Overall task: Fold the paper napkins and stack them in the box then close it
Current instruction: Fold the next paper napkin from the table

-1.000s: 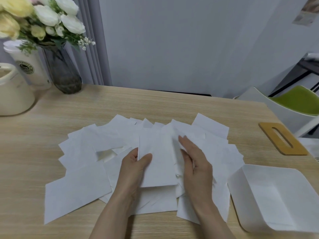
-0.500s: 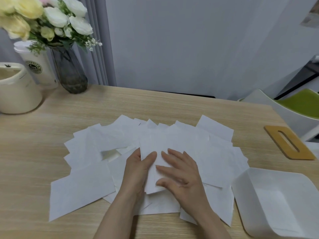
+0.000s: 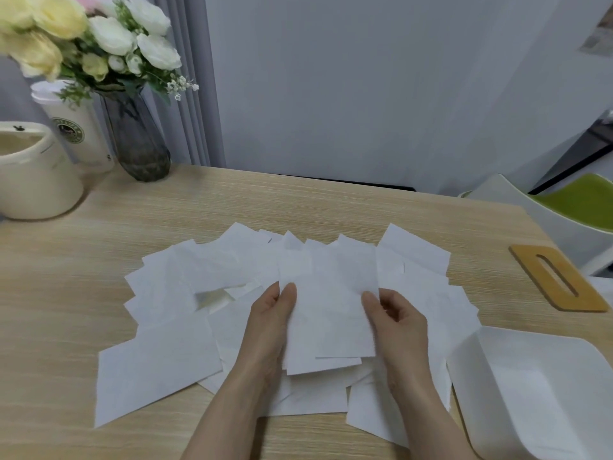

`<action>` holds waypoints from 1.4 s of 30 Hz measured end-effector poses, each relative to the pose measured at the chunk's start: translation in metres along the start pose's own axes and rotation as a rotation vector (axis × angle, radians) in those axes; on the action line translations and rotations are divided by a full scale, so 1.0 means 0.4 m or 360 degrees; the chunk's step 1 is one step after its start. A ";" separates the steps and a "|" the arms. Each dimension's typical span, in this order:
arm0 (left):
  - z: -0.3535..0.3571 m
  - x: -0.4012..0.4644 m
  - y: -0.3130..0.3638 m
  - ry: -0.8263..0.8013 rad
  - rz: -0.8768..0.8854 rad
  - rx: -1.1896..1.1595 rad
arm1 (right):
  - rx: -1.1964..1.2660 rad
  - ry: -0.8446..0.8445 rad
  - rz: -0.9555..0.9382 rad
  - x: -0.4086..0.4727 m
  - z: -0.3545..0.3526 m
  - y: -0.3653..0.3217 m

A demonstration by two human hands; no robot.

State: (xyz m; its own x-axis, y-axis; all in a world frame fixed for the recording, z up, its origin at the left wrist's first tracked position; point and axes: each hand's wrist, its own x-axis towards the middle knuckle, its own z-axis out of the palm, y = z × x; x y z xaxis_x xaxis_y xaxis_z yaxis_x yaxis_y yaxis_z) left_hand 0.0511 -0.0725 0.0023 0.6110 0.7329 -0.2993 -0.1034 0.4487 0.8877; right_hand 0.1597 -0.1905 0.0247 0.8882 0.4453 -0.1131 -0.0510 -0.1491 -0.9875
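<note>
**Two hands on one napkin, above the pile**

One napkin is held up w/ both hands over the middle of the spread. The left hand pinches its left edge, thumb on top near the upper corner. The right hand grips the right edge, thumb on the front and fingers curled behind. A 2nd layer shows along the napkin's bottom edge, offset a little; can't tell if it's a fold or a separate sheet.

Under it, approx. a dozen or more loose napkins lie fanned across the desk, overlapping each other at odd angles. Both forearms come in from the near edge over the pile.

The white box sits at the near right, open on top, its left wall touching or just overlapping the right edge of the pile. Its inside looks white; can't tell if anything is stacked in it.

Further right, near the desk edge, lies a flat wooden lid w/ a long slot, well apart from the box.

At the far left corner: a dark glass vase w/ white and yellow flowers, a paper cup just behind it, and a cream pot beside that. A green-seated chair stands past the desk's right side.
</note>
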 end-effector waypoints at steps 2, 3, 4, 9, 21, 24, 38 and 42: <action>0.000 0.004 0.000 0.0038 -0.0035 -0.0016 | 0.0043 0.0002 -0.0034 0.000 -0.003 -0.005; 0.000 0.006 -0.001 0.0052 -0.0049 -0.0017 | 0.0073 -0.0036 -0.0015 -0.001 -0.003 -0.007; 0.000 0.008 -0.002 0.0065 -0.0058 -0.0010 | 0.0111 -0.0083 0.0017 -0.003 -0.001 -0.010; 0.014 0.007 -0.005 0.0057 -0.0119 -0.0007 | 0.0127 -0.0121 0.0022 -0.017 0.027 -0.011; 0.031 -0.005 -0.003 -0.0036 0.0060 0.0017 | -0.0073 0.0025 -0.0180 -0.047 0.060 -0.007; 0.028 -0.006 -0.002 -0.0037 0.0062 -0.0036 | -0.0235 -0.0001 -0.0258 -0.046 0.056 -0.004; 0.050 -0.003 0.005 0.0360 0.0275 -0.0157 | 0.0277 -0.0263 0.0068 -0.061 0.053 0.004; 0.075 -0.023 0.002 0.0428 0.0313 -0.0256 | 0.0516 -0.0446 0.0273 -0.069 0.067 0.014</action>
State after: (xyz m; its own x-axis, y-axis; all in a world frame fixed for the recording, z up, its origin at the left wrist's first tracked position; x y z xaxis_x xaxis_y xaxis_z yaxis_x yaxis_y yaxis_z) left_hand 0.0689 -0.0942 0.0163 0.3411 0.9119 -0.2284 -0.3338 0.3447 0.8774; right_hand 0.1226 -0.1798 0.0192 0.6990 0.6664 -0.2593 -0.3665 0.0224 -0.9302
